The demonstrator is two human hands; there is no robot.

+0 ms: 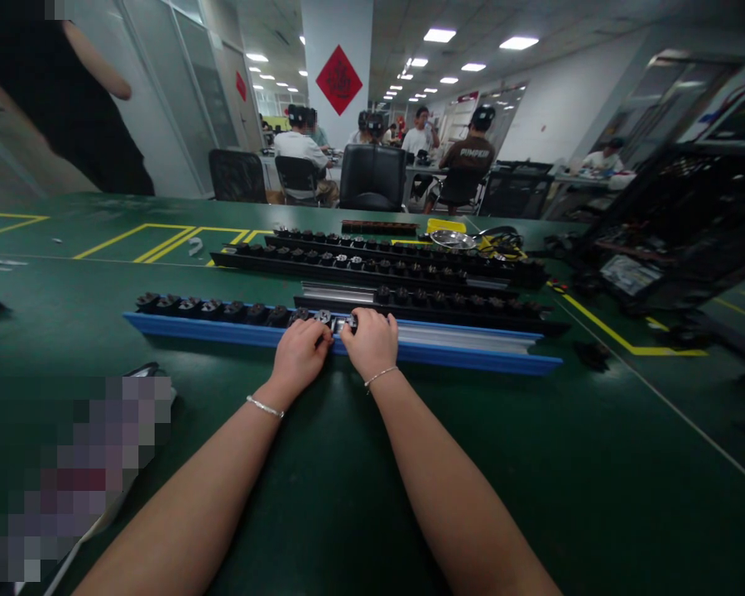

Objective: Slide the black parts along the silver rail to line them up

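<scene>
A long blue rail (472, 354) lies across the green table in front of me, with a pale metallic channel along its inside. A row of dark socket-like modules (233, 310) fills its left part, a few with lighter faces. My left hand (301, 354) is closed at the near edge of the rail, its fingers curled over it beside the last modules. Just to the right, my right hand (373, 341) pinches a small dark module (351, 322) at the channel. The fingertips partly hide the pieces between both hands.
Behind the blue rail lie several black rails (273, 258) with similar modules. A metal dish (453, 239) and cables stand at the back right, near a dark rack (633, 223). A bag-like item (152, 414) lies at left. People sit beyond the table; one person stands at left.
</scene>
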